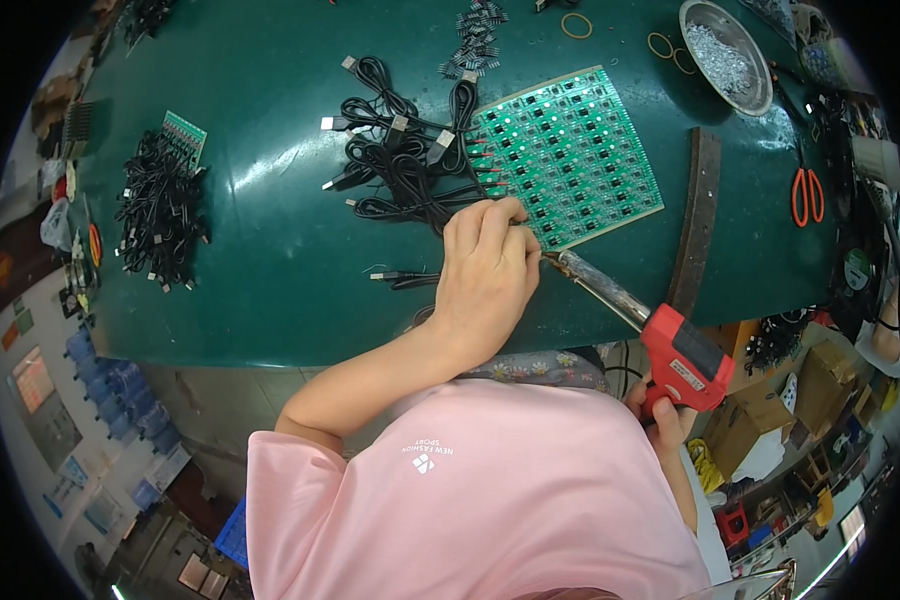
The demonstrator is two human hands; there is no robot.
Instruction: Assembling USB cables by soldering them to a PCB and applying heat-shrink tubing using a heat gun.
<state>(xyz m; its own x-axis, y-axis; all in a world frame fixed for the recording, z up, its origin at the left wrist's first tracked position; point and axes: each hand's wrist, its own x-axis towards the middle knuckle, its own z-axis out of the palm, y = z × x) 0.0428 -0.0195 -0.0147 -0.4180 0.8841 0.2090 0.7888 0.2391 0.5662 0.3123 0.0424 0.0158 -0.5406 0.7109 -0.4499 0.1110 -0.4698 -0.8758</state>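
My left hand (487, 270) is closed in a pinch at the near left corner of a green circuit board panel (580, 150). A black USB cable (407, 280) runs in under this hand; its held end is hidden by the fingers. My right hand (667, 425) grips the handle of a red and black soldering gun (682, 360). Its tip meets the panel's near corner, close beside my left fingertips. Several coiled black USB cables (410, 165) lie along the panel's left edge, with some red wire ends on the board.
A bundle of black cables (160, 205) with a small green board (185, 138) lies at left. At right are a dark metal strip (696, 220), orange-handled scissors (807, 196) and a metal bowl (727, 60) of small clear pieces. Small black parts (475, 40) and rubber bands (576, 26) lie at the back.
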